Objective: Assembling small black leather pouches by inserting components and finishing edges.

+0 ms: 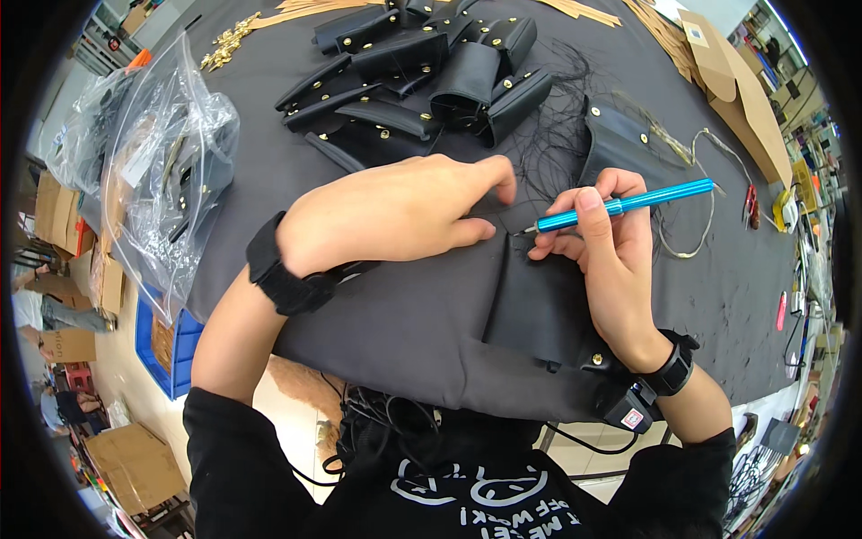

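A shiny blue pen-shaped tool [620, 205] is gripped in my right hand [615, 260], between thumb and fingers. Its thin tip points left, at the upper corner of a black leather piece [539, 301]. This piece lies flat under my right hand, with a gold snap [597, 359] near its lower edge. My left hand [404, 211] hovers just left of that corner. Its thumb and index finger are apart, with nothing visible between them; the other fingers are partly hidden. Fine black threads [548, 135] lie loose beyond both hands.
Several black leather cases [400, 58] with gold snaps are heaped at the far side. Another black piece [620, 135] lies beyond my right hand. A clear plastic bag [171, 153] stands at left. Red-handled snips [752, 207] and a cardboard box [736, 99] are at right.
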